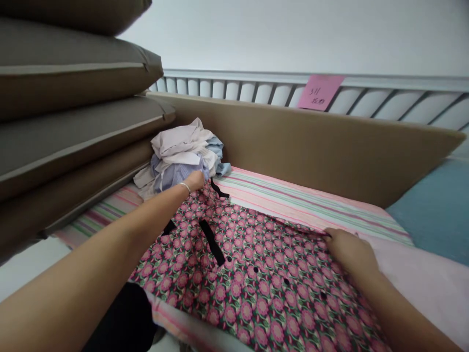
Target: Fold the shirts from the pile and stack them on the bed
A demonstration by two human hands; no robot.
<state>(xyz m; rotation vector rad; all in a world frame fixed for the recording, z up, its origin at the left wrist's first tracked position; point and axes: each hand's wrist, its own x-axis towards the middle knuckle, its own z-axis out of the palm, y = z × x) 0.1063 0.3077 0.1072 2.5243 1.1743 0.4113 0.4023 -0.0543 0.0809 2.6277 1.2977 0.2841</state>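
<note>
A pink floral garment with black straps and dark buttons lies spread flat on a striped sheet. My left hand, a bracelet on its wrist, reaches to the garment's far corner with its fingers closed on the fabric edge, right beside a heap of white and pale blue clothes. My right hand rests at the garment's right edge, fingers curled and pinching the fabric there.
A stack of brown cushions looms on the left. A brown padded board runs along the back, with white railing and a pink note behind it. A blue cover lies at right.
</note>
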